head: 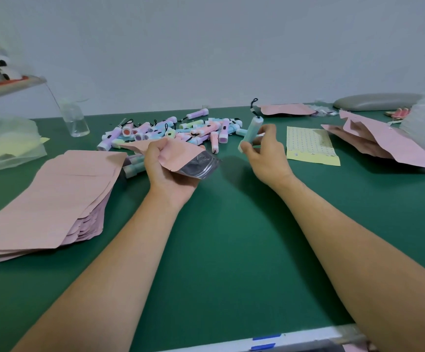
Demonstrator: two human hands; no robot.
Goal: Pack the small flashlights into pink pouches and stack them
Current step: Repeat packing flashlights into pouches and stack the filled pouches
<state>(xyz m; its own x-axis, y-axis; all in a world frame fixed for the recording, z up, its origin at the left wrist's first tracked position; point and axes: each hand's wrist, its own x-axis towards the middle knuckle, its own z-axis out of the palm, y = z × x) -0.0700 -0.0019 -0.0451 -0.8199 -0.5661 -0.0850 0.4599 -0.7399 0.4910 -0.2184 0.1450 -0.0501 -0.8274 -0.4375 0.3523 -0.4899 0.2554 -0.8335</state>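
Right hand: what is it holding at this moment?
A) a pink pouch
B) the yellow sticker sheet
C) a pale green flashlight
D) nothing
C: the right hand pinches a pale green flashlight with its black cord end up, while the left hand grips the pink pouch with its mouth open.

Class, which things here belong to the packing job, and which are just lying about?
Job: open pink pouch, left hand; green flashlight, right hand; flashlight pile; pouch stack.
Lying about: clear bottle; dotted sheet; grey pad.
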